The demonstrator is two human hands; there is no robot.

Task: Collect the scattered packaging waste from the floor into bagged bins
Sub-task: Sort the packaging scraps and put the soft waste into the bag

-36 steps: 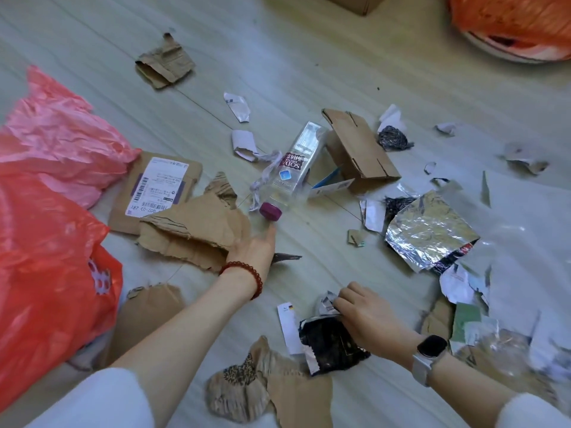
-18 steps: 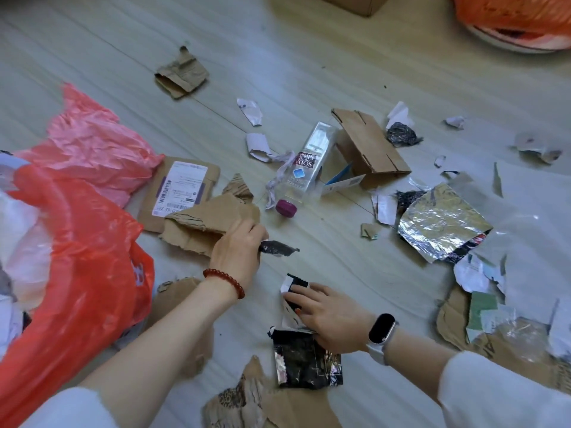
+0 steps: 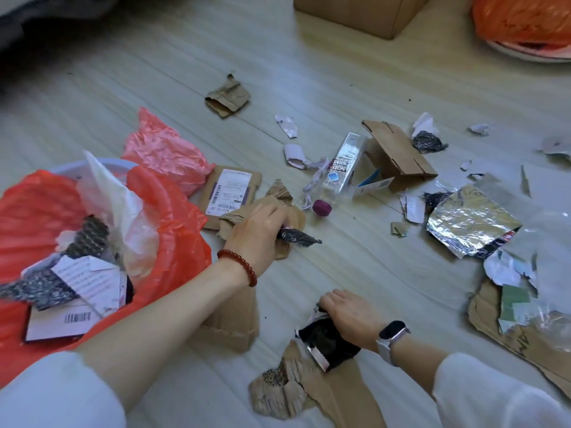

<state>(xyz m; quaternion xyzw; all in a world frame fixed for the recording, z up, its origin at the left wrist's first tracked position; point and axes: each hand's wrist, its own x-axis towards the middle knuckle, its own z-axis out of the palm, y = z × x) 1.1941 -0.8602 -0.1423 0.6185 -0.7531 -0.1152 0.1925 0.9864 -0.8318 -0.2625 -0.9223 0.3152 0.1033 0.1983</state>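
White sleeves (image 3: 55,393) — red bead bracelet (image 3: 239,265) (left wrist), white-strapped smartwatch (image 3: 391,334) on right.

My right hand (image 3: 346,313) covers the top of the black wrapper (image 3: 332,344) — its print is unreadable. The orange bag (image 3: 522,20) is cut off at the corner — the bin's (image 3: 102,163) contents blur.

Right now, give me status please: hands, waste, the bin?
Left hand pinches dark scrap. Right hand grips black wrapper. Red-bagged bin at left, part full. Bottle, foil, cardboard on floor.
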